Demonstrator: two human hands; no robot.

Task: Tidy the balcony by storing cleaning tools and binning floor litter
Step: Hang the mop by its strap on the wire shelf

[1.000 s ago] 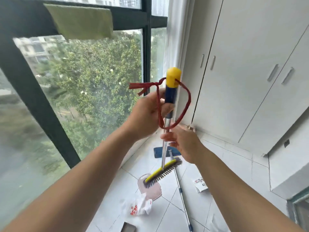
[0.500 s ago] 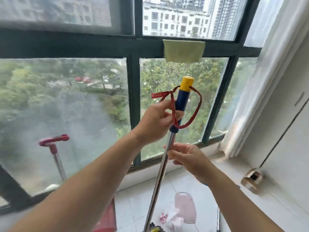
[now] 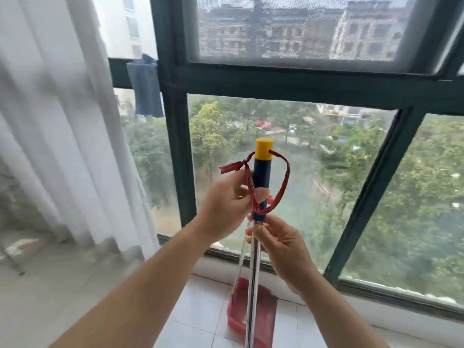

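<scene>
You were stowing the brush, left hand gripping its handle, right hand pinching the pole; next it needed hanging by the red loop.

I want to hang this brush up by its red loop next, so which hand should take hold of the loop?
Probably the left hand. It grips the blue handle right where the red loop hangs, one strand crossing its fingers. The right hand holds the metal pole lower down and can steady the brush.
</scene>
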